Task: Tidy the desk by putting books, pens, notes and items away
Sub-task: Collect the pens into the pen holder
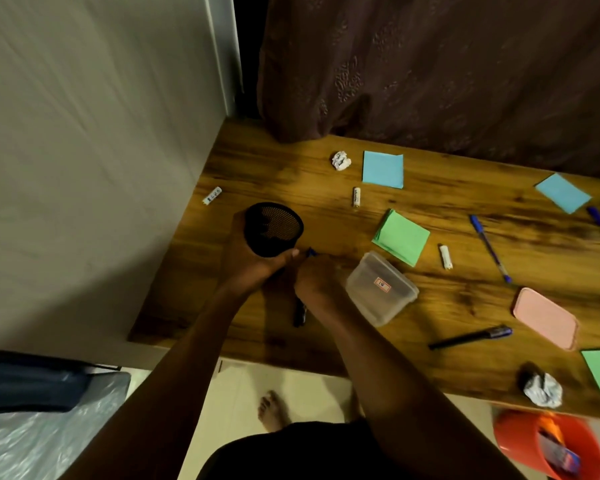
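Black mesh cup (pixel 272 230) is in the left hand (pixel 253 268); the fingers curl round its side and the thumb lies across the front, so the cup cannot slip and its open mouth faces up, ready for pens; I cannot tell if its bottom rests on the desk (pixel 291 188) or is lifted a bit. The right hand (pixel 317 280) is closed tight round a pen (pixel 300 313); the dark end sticks out below the fist, toward the person, and a small blue tip peeks out above it, just beside the left thumb and the near side of the cup; so the pen is close to the cup but not in it yet, and I think the next job is to lift the tip over the rim and let it drop in. Both hands are close so the trip is short. More things wait to the right: a clear box (pixel 381 289) just beside the right hand, a pink lid (pixel 546 318), a blue pen (pixel 490 249), a marker (pixel 470 337), green and blue notes, small white batteries and two balls of paper; an orange bin (pixel 520 441) stands on the floor, maybe for the paper.
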